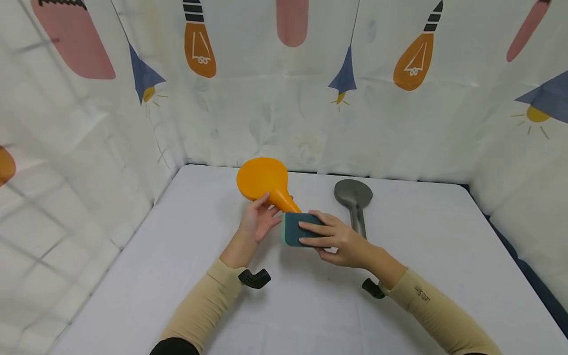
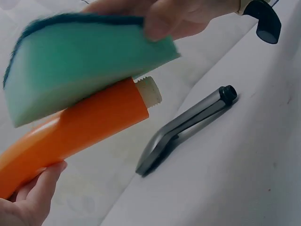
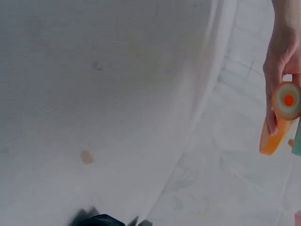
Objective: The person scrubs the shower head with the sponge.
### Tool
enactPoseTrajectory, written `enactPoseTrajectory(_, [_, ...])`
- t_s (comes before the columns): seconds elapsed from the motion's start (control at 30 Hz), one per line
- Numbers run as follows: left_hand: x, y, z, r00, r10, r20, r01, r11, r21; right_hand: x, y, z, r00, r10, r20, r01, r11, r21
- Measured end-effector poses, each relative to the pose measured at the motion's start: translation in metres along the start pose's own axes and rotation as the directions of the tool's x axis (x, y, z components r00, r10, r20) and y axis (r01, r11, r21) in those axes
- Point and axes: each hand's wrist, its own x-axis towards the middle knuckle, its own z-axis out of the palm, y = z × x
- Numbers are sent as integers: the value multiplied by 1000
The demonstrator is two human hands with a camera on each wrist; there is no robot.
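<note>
My left hand [image 1: 257, 223] holds an orange shower head [image 1: 263, 177] near its neck, its round face end pointing away to the far left. In the left wrist view, the pale threaded end [image 2: 149, 92] of its handle is exposed. My right hand [image 1: 340, 240] grips a sponge [image 1: 293, 230] with a dark teal scouring side and a light green foam side. The foam lies along the top of the orange handle [image 2: 106, 117] in the left wrist view. In the right wrist view, the handle's round end [image 3: 288, 100] faces the camera, and the sponge shows only at the edge.
A grey shower head [image 1: 353, 193] lies on the white table [image 1: 426, 222] behind my right hand, its handle toward me. A printed curtain [image 1: 284, 108] rises along the table's back and sides. Black wrist devices [image 1: 255, 279] sit at both cuffs.
</note>
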Motion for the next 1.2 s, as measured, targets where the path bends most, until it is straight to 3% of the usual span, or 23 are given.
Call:
enactPoseTrajectory(0.1, [0, 4, -2, 1000, 11, -8, -12, 999, -31, -6, -3, -6, 996, -74, 46, 76, 997, -33])
enactPoseTrajectory(0.17, [1, 5, -2, 1000, 14, -26, -15, 998, -58, -11, 0, -8, 997, -79, 19, 80, 996, -27])
enactPoseTrajectory(0.27, [0, 3, -2, 999, 5, -39, -8, 996, -94, -16, 8, -9, 997, 18, -75, -14, 998, 55])
enactPoseTrajectory(0.37, [-1, -1, -1, 999, -25, -35, 21, 995, -99, -18, 14, -6, 976, 145, -165, -119, 980, 158])
enactPoseTrajectory(0.47, [-3, -6, 2, 998, -57, -14, 56, 996, -71, -14, 13, -2, 962, 190, -193, -151, 968, 201])
enactPoseTrajectory(0.53, [-4, -8, 2, 998, -59, 1, 59, 997, -56, -11, 9, 1, 973, 146, -181, -115, 978, 172])
enactPoseTrajectory(0.63, [-4, -6, 1, 999, -34, 9, 34, 998, -49, -6, 1, 3, 991, 9, -131, 1, 997, 75])
enactPoseTrajectory(0.73, [-3, -2, -3, 1000, -10, 0, 10, 998, -70, -7, -4, 1, 989, -122, -82, 122, 992, -13])
enactPoseTrajectory(0.8, [-3, 0, -5, 1000, -4, -8, 3, 997, -82, -10, -4, 0, 988, -142, -66, 142, 990, -16])
enactPoseTrajectory(0.93, [-4, 2, -6, 1000, -26, -12, 25, 996, -87, -18, 4, -3, 996, 7, -93, 0, 997, 77])
enactPoseTrajectory(1.07, [-5, -1, -3, 996, -87, 7, 87, 995, -39, -20, 11, -3, 970, 203, -134, -177, 967, 181])
enactPoseTrajectory(1.13, [-6, -3, -1, 994, -104, 10, 104, 994, -11, -19, 11, -2, 964, 226, -139, -195, 959, 207])
enactPoseTrajectory(1.2, [-7, -3, 0, 995, -98, 6, 98, 995, -1, -17, 8, 0, 972, 196, -133, -164, 962, 220])
